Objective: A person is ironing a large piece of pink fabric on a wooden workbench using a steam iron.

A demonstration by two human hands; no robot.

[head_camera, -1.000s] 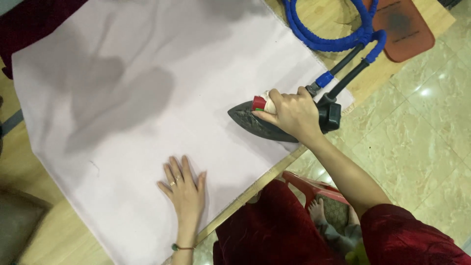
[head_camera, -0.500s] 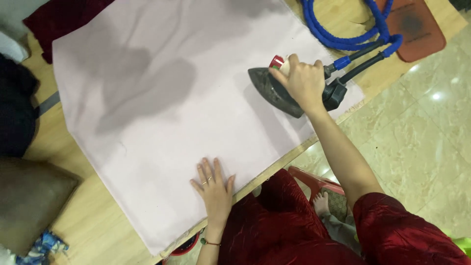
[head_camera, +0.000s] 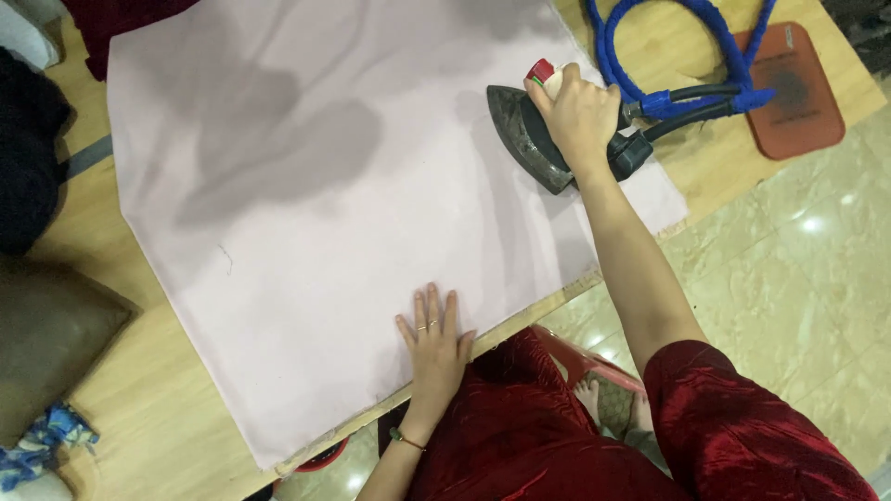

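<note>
A pale pink cloth [head_camera: 334, 241] lies spread over a wooden table [head_camera: 139, 408], with darker damp patches near its far left. My right hand [head_camera: 580, 116] grips the handle of a dark steam iron [head_camera: 524, 139] that rests on the cloth's right part, its tip pointing left. A blue hose [head_camera: 668, 65] and black cable run from the iron's back. My left hand [head_camera: 434, 339] lies flat, fingers spread, on the cloth's near edge.
A reddish-brown iron rest mat [head_camera: 789, 93] lies on the table's far right corner. Dark garments [head_camera: 32, 148] and a brown cushion [head_camera: 51, 343] sit at the left. A red stool [head_camera: 585, 357] and marbled floor tiles [head_camera: 798, 278] are at the right.
The iron in my right hand has slid further away across the cloth. My left hand stays flat on the near edge. The camera view has shifted left.
</note>
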